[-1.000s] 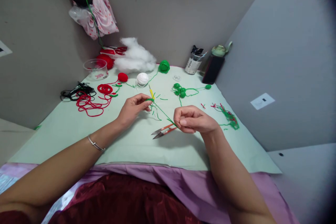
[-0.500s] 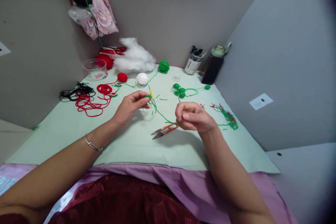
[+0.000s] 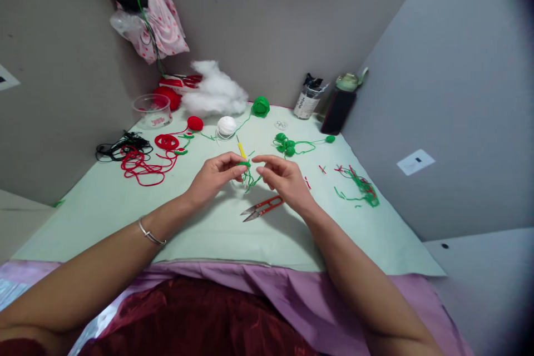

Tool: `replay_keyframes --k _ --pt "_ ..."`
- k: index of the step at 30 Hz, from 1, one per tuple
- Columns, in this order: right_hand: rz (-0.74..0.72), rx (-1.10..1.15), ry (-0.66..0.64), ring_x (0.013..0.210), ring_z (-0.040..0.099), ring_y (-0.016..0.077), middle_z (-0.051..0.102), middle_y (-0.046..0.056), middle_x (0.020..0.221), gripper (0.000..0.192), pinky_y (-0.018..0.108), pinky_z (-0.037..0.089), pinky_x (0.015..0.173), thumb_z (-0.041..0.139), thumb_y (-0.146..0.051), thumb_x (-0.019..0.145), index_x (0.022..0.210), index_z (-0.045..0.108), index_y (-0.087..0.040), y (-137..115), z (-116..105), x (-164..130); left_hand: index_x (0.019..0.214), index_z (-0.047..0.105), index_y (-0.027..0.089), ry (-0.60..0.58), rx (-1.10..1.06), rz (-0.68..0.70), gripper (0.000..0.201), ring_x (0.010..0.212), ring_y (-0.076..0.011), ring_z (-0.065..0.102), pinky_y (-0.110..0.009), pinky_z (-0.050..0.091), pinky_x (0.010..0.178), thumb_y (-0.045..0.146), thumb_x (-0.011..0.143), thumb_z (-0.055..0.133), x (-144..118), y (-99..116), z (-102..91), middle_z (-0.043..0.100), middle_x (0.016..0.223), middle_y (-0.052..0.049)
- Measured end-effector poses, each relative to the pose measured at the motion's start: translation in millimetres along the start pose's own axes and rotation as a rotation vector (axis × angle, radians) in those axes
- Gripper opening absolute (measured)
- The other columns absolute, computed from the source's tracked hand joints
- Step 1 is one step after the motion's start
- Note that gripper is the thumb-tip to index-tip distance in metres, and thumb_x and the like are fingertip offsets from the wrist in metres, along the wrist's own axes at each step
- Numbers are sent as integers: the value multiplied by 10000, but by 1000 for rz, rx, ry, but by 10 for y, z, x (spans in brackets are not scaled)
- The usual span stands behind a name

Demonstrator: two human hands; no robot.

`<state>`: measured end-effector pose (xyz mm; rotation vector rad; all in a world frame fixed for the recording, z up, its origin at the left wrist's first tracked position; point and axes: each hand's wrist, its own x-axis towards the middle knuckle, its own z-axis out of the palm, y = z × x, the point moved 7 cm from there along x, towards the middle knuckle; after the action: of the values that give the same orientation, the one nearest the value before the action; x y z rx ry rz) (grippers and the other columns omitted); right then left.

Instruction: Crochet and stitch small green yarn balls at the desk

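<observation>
My left hand (image 3: 217, 179) is closed in a pinch on a small green crochet piece (image 3: 246, 164), with loose green yarn ends (image 3: 252, 182) dangling below. Facing it from the right, my right hand (image 3: 287, 179) has its index finger and thumb stretched apart near those ends; nothing shows between them. Just beyond my fingertips lies a yellow-handled crochet hook (image 3: 241, 149), its lower end hidden behind the crochet piece. Thread snips (image 3: 262, 209) with orange handles rest on the table under my hands, blades pointing left.
Red yarn (image 3: 144, 166), black yarn (image 3: 119, 147) and a clear tub (image 3: 152, 114) lie left. White stuffing (image 3: 217, 92), a white ball (image 3: 226, 126) and a green ball (image 3: 261, 106) sit behind. Green crochet pieces (image 3: 286, 146), yarn scraps (image 3: 365, 189) and a bottle (image 3: 339, 108) are right.
My right hand has moved left and away from me, towards my left hand, and its fingers have parted. The green strand that stretched between the hands now hangs slack.
</observation>
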<state>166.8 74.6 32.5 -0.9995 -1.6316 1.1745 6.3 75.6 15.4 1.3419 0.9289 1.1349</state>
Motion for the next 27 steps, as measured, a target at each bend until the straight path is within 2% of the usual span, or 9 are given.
replay_keyframes --k 4,6,8,11,13,14,17,21,27 --pt "81 4 -41 529 371 71 499 -45 593 279 225 271 500 724 -418 792 797 679 -142 136 96 46 924 708 182 -4 -2 -12 283 715 -135 615 -280 497 752 400 769 800 2 -25 13 666 795 7" --pt "159 63 -2 497 344 72 456 -53 566 348 228 252 484 688 -487 821 746 621 -154 221 22 71 910 706 186 14 -12 -16 285 707 -134 619 -282 500 746 406 759 807 2 -29 3 659 797 10" --pt "204 9 18 475 325 82 416 -56 539 415 238 250 483 598 -548 887 717 577 -170 278 -88 85 904 707 190 24 -13 -18 283 703 -133 624 -283 504 743 412 761 806 2 -27 -3 653 806 11" --pt "151 -449 19 535 393 113 501 -13 584 340 258 274 546 562 -414 943 699 582 -178 264 -245 89 908 706 186 25 -4 -24 287 701 -134 629 -287 515 745 410 761 808 0 -26 0 651 811 9" --pt "64 -758 103 602 449 134 586 12 677 163 269 283 595 597 -254 912 766 621 -186 185 -331 76 926 702 182 18 4 -23 286 703 -133 635 -287 523 744 403 773 800 0 -27 8 651 819 6" --pt "13 -833 158 623 465 139 609 16 715 100 273 291 611 608 -210 898 803 630 -192 131 -355 63 942 699 180 14 9 -15 283 707 -131 638 -284 526 742 394 784 794 0 -26 13 650 830 5" --pt "-129 -720 218 630 487 134 617 7 736 78 271 343 626 617 -232 917 849 636 -197 -21 -324 21 985 664 184 15 -13 50 279 737 -122 637 -273 549 726 339 792 793 0 -3 28 629 878 11" --pt "-284 -403 131 644 512 117 611 2 767 55 252 411 618 641 -230 914 881 645 -186 -217 -160 -37 917 550 194 25 -109 123 308 750 -109 644 -274 592 726 277 773 809 -6 32 45 571 873 41" --pt "-472 -400 63 720 546 123 604 21 816 41 262 453 672 616 -180 945 920 648 -186 -366 17 -138 881 528 181 -25 -98 83 290 729 -115 702 -267 596 739 312 816 779 -13 15 85 580 866 41"
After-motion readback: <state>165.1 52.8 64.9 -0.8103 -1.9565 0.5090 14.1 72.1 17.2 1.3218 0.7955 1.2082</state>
